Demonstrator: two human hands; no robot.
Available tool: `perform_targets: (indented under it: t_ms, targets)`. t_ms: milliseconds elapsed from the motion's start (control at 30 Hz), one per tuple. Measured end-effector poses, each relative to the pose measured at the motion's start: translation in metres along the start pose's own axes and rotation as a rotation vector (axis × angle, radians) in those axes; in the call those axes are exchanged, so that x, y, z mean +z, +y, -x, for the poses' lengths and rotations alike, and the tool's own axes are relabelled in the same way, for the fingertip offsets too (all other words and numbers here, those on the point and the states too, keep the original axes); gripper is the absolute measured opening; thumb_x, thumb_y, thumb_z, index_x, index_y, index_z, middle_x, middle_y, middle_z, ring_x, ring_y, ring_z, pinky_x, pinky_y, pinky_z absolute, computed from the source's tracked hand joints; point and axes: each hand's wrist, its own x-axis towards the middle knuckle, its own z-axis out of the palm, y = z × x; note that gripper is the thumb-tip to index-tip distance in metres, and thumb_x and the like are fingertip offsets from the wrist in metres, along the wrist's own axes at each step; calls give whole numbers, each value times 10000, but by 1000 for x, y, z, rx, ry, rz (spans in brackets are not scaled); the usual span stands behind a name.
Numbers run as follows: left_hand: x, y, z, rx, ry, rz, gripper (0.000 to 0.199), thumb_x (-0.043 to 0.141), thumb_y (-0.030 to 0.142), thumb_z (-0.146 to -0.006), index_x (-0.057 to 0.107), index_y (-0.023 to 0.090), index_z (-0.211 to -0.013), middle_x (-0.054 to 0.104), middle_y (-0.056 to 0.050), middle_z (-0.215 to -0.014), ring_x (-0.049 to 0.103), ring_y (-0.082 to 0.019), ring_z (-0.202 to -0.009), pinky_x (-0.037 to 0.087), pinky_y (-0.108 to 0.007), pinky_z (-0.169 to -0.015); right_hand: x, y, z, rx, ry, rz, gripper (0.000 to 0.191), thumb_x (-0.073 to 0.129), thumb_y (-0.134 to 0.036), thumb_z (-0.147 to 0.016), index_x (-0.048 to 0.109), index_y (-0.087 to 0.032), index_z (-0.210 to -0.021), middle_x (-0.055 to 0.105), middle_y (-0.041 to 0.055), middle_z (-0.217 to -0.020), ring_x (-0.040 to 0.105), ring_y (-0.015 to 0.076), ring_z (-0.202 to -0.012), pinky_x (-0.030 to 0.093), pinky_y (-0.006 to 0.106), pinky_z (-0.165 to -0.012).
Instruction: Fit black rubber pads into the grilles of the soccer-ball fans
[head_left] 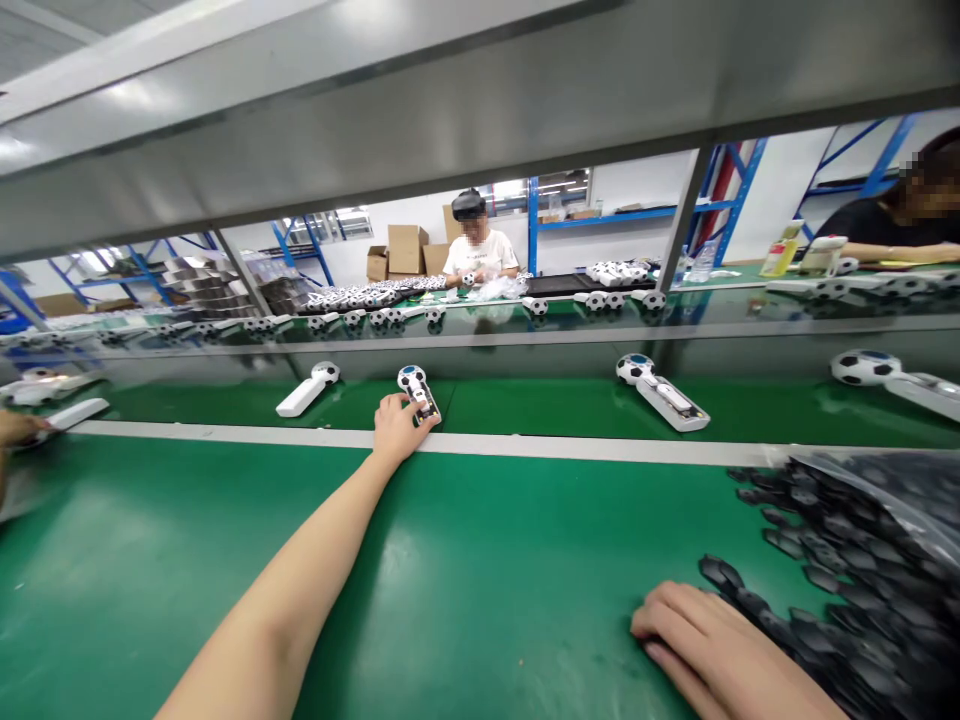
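My left hand (401, 428) reaches to the green belt, its fingers closed round the lower part of a white device with a soccer-ball head (412, 378) and an open casing. My right hand (697, 635) rests low on the green table (510, 560), fingers curled together beside a heap of small black parts (862, 570); whatever lies under those fingers is hidden. On the belt to the right lies another open soccer-ball device (667, 395), and left of my left hand a closed white one (307, 390).
A clear plastic bag (892, 490) lies at the heap. Across the line sits a person in a white shirt (484, 255); another leans in at the right. A co-worker's hand (16, 428) touches a device at far left. A metal shelf (375, 130) spans overhead.
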Motion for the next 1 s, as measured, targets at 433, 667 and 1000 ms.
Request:
perform_targets:
  t_ms: [433,667,1000]
  targets:
    - [3,24,2,80,-4,76,387,604,482,-725,649,256,-1036,509,-97,-1121,395,-305,-1109,355,-413,-918,-12,-16,-11,23,-5,-12,174,415,-241,-883,581,-250,-834,590,9,-801,567,140,-677,447,253,-617]
    - [-1,21,3,177,-66,162,483,644,457,-694,578,326,-1154,477,-56,-1222,374,-283,-1161,334,-401,-973,-13,-17,-11,28,6,-13,183,409,-244,-892,581,-248,-830,588,7,-796,563,138,-676,446,256,-628]
    - [4,-9,-7,-389,168,249,607,418,489,-859,335,113,-1328,431,-196,-1249,384,-313,-1197,352,-473,-959,-12,-14,-12,-6,17,-13,174,411,-244,-886,575,-250,-828,590,3,-779,562,134,-652,434,246,-597]
